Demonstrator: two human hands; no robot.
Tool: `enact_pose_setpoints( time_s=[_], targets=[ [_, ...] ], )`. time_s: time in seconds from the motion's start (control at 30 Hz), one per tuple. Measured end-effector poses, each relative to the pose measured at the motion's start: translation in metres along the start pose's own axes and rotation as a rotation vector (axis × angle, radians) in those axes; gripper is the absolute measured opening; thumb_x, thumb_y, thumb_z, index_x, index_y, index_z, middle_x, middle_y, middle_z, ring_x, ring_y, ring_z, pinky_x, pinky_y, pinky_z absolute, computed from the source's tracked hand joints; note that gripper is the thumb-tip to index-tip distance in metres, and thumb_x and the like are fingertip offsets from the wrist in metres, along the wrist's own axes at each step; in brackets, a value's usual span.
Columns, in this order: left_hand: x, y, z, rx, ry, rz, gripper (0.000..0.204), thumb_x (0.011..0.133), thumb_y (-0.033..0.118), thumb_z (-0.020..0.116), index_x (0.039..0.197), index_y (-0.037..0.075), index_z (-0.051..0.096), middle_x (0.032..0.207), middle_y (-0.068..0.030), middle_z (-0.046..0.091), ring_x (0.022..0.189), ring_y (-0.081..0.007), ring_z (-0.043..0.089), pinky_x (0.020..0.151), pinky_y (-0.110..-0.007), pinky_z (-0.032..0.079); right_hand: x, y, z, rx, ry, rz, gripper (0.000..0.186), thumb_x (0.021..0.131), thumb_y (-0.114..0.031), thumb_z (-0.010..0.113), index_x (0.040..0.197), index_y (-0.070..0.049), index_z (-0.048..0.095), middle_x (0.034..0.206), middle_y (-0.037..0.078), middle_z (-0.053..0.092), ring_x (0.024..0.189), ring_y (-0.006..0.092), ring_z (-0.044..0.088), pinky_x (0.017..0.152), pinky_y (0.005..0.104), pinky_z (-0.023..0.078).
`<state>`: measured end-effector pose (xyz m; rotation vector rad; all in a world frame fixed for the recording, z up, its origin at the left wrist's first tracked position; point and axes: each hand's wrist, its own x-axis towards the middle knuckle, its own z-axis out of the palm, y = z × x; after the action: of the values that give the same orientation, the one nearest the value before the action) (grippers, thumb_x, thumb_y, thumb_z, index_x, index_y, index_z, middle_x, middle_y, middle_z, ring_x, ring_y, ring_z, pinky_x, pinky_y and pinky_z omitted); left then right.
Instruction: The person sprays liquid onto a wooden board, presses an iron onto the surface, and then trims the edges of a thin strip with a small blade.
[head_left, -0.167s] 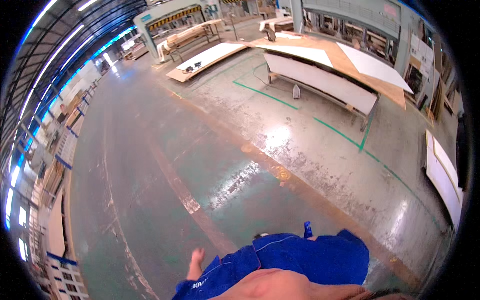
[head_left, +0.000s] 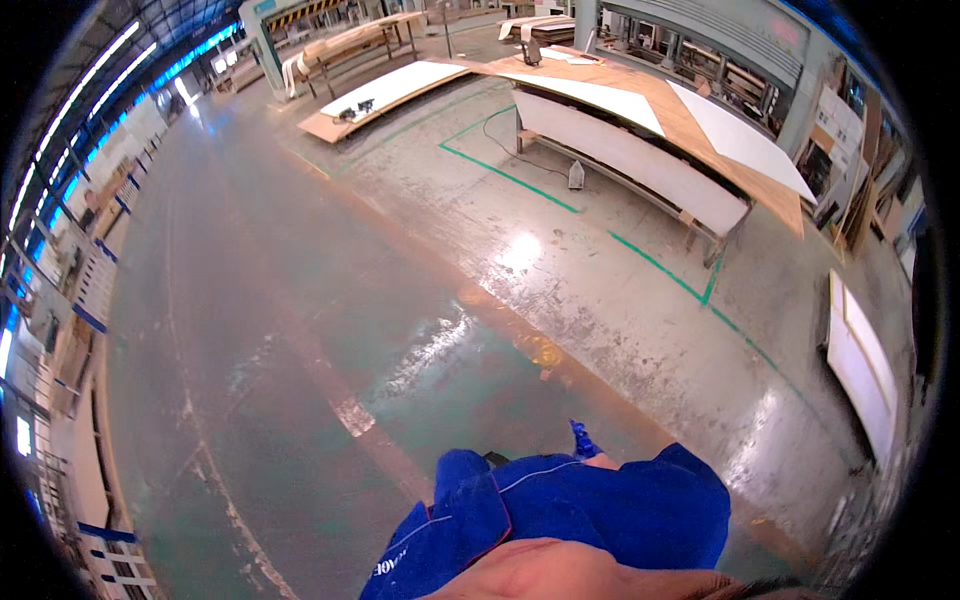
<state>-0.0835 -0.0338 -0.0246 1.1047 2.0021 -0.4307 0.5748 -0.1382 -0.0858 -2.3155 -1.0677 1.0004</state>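
Blue workwear (head_left: 640, 510) covers my body and legs at the bottom of the head view. My right hand (head_left: 584, 440), in what looks like a blue glove, shows small beyond the clothing, above the bare floor (head_left: 480, 400); whether its fingers hold anything is too small to make out. My left hand is out of sight.
The walkway (head_left: 250, 300) has an orange edge. To the right are green floor lines, a bench with large boards (head_left: 750, 140), a low board stack (head_left: 400, 90) with dark tools, presses (head_left: 700, 35), and leaning panels (head_left: 860, 370). Racks (head_left: 95, 280) line the left.
My left hand has dropped out of view, while my right hand shows more, farther left. The scene has shifted up and leftward in the picture.
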Motion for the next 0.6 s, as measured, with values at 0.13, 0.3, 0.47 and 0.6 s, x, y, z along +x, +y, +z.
enact_pose_setpoints(
  time_s=[0.13,0.3,0.47,0.6],
  targets=[
    [0.042,0.045,-0.039,-0.111,-0.010,-0.114,0.033,0.088,0.030,0.045,0.096,0.001,0.060,0.093,-0.0145,0.061,0.083,-0.0280,0.058,0.071,-0.040,0.045,0.099,-0.088,-0.030,-0.055,0.188,0.179,0.027,0.069,-0.026,0.068,0.071,0.001,0.063,0.060,0.008,0.059,0.049,0.0160,0.056,0.045,0.0317,0.042],
    [0.133,0.155,-0.131,-0.213,0.101,-0.089,0.030,0.088,0.028,0.046,0.096,0.002,0.059,0.089,-0.0120,0.061,0.078,-0.0237,0.058,0.068,-0.037,0.045,0.192,-0.253,-0.069,0.478,0.117,0.376,0.032,0.070,-0.031,0.065,0.080,0.000,0.063,0.072,0.013,0.064,0.067,0.0230,0.063,0.063,0.0353,0.049],
    [0.267,0.328,-0.304,-0.378,0.437,0.154,0.027,0.089,0.026,0.047,0.095,0.002,0.058,0.086,-0.0095,0.061,0.074,-0.0193,0.058,0.065,-0.035,0.045,0.308,-0.353,-0.108,0.506,-0.097,0.251,0.034,0.078,-0.028,0.065,0.100,-0.004,0.058,0.080,0.007,0.061,0.072,0.0187,0.058,0.065,0.0341,0.045],
    [0.316,0.652,-0.461,-0.879,0.096,0.751,0.026,0.088,0.027,0.053,0.098,0.002,0.055,0.078,-0.0051,0.058,0.066,-0.0140,0.055,0.059,-0.026,0.047,0.396,-0.367,-0.083,0.539,0.149,0.486,0.041,0.080,-0.027,0.064,0.111,-0.001,0.053,0.087,0.007,0.061,0.078,0.0194,0.057,0.071,0.0348,0.047]
  ],
)
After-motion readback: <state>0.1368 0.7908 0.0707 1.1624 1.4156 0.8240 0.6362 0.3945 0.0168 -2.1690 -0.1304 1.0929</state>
